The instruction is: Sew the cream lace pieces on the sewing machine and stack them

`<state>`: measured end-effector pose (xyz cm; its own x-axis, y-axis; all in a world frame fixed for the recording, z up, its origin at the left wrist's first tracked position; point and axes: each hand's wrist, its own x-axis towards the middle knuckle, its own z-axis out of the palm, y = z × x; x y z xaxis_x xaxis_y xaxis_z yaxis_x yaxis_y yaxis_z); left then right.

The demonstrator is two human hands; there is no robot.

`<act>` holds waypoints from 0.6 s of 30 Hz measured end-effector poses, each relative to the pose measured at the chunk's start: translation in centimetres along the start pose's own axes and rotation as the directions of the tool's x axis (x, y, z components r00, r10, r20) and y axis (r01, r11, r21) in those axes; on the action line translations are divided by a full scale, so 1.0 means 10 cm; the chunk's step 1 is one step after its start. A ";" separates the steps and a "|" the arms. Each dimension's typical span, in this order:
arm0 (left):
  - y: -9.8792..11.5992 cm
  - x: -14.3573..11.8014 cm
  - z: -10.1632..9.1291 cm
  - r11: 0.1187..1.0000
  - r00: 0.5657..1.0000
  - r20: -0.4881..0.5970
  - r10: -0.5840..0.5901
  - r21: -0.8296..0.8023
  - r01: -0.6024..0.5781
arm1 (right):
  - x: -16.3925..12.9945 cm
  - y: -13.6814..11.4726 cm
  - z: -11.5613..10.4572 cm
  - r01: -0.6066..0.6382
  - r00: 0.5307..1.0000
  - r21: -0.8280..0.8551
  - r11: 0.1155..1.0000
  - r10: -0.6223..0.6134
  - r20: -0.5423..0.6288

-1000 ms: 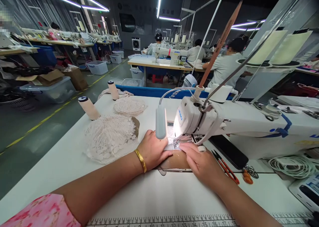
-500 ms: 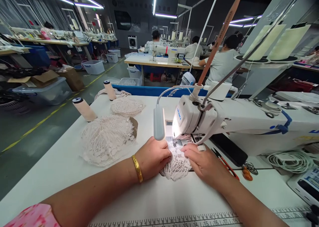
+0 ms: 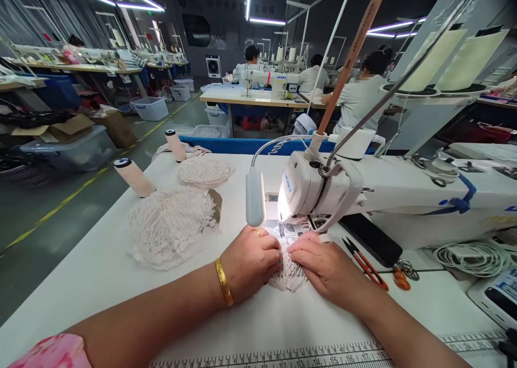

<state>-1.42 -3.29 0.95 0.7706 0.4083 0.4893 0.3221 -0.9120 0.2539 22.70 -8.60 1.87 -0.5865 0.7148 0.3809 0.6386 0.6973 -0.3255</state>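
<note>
A piece of white lace (image 3: pixel 287 275) lies under the needle area of a white sewing machine (image 3: pixel 319 190). My left hand (image 3: pixel 254 260), with a gold bangle at its wrist, grips the lace's left side, fingers curled. On the other side my right hand (image 3: pixel 323 263) presses and pinches the lace, its fingertips close to the left hand's. Both hands sit just in front of the presser foot, whose tip is partly hidden by the machine head and fingers. A small lamp (image 3: pixel 254 198) lights the spot.
Left on the table are lace piles (image 3: pixel 173 228) and thread cones (image 3: pixel 134 177). To the right lie thread snips (image 3: pixel 365 263), a black phone (image 3: pixel 370 240) and a coiled cable (image 3: pixel 472 259). A ruler strip (image 3: pixel 315 354) runs along the front edge. Co-workers (image 3: pixel 359 96) sit beyond.
My hands have drawn closer together at the lace, the left one shifting slightly right and the right one slightly left. Less of the lace shows between them. The view has shifted a little.
</note>
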 end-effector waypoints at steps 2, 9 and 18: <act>0.00 0.01 0.00 1.000 1.000 -0.008 -0.007 0.015 0.007 | 0.00 0.00 0.00 -0.012 1.000 -0.026 1.000 0.012 0.007; -0.01 0.05 0.00 0.999 1.000 -0.010 -0.024 0.046 0.025 | -0.01 0.04 0.05 -0.049 0.999 -0.094 0.994 0.046 -0.028; -0.11 0.10 0.02 0.991 0.994 0.051 -0.093 0.106 0.087 | -0.02 0.11 0.10 -0.153 0.988 -0.165 0.974 0.150 -0.034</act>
<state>-0.87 -1.88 1.01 0.7646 0.4885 0.4203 0.4440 -0.8721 0.2058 23.03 -7.96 0.54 -0.4669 0.8091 0.3569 0.7942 0.5611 -0.2331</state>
